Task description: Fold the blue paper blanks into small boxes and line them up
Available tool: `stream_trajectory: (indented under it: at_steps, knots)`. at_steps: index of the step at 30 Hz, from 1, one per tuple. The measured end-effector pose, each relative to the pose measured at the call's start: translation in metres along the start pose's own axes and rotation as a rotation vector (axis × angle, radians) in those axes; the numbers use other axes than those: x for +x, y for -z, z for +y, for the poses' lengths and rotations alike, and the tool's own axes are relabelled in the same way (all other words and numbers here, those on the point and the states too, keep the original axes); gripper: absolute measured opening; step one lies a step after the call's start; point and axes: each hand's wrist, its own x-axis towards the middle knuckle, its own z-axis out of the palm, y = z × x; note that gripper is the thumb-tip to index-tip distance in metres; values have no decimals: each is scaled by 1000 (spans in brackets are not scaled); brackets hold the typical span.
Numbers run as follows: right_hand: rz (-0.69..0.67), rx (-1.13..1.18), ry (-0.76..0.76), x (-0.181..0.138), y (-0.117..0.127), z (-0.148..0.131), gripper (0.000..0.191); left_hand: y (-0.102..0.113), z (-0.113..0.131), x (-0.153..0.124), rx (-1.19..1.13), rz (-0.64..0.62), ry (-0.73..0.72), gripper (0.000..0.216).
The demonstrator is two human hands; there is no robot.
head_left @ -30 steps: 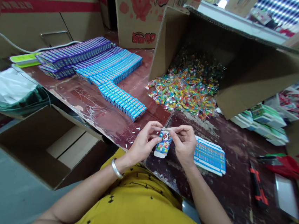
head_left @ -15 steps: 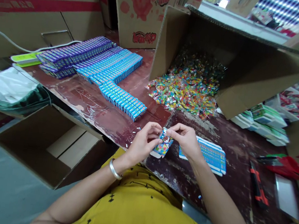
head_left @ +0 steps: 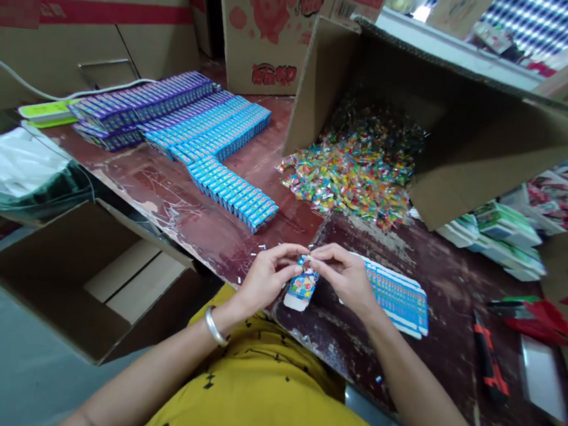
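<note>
Mustard-yellow fabric (head_left: 257, 391) with black diamond motifs spreads across the near side, below a small blue carton (head_left: 301, 287) printed in mixed colours, its near flap (head_left: 296, 302) white. Purple boxes (head_left: 149, 97) and light-blue boxes (head_left: 233, 191) brighten the far left; at right, a red-and-black tool (head_left: 489, 360) crosses the dark red-brown table (head_left: 441, 379).

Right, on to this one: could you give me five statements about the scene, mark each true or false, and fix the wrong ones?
1. The left hand and right hand are both on one small blue box. True.
2. The silver bracelet is on the right wrist. False: the silver bracelet is on the left wrist.
3. Colourful wrapped pieces spill out of an open carton. True.
4. The flat blue boxes lie beside the left hand. False: the flat blue boxes lie beside the right hand.
5. The red-and-black tool is held. False: the red-and-black tool lies on the table.
</note>
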Motion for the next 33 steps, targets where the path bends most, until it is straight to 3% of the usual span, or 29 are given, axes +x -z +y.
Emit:
stream_trajectory:
  at_steps: [2, 4, 6, 8, 12, 15, 18, 22, 29, 33]
  knots:
    - [-45, -79, -15, 19, 12, 12, 22, 1, -3, 3, 1, 19, 7, 28]
    - [70, -259, -27, 48, 25, 28, 24, 4, -7, 6, 32, 57, 16, 25]
    - [142, -599, 11, 79, 34, 45, 23, 6, -12, 7, 106, 97, 26, 27]
    - [97, -833, 48, 108, 38, 60, 25, 8, -17, 7, 150, 114, 60, 29]
    - [-32, -954, 115, 138, 33, 76, 31, 14, -20, 1, 41, 66, 191, 40]
    - [-80, -1026, 123, 141, 29, 81, 23, 19, -18, 0, -12, 21, 269, 50]
    - [-104, -1084, 120, 139, 30, 83, 28, 24, -20, 3, -50, 19, 304, 43]
    - [-124, -1146, 107, 140, 33, 83, 38, 24, -26, 4, -84, 31, 280, 37]
    - [-220, -1206, 123, 128, 27, 68, 18, 28, -24, -1, -144, 41, 243, 25]
    - [-219, -1174, 137, 115, 26, 63, 25, 32, -27, -4, -95, 41, 212, 33]
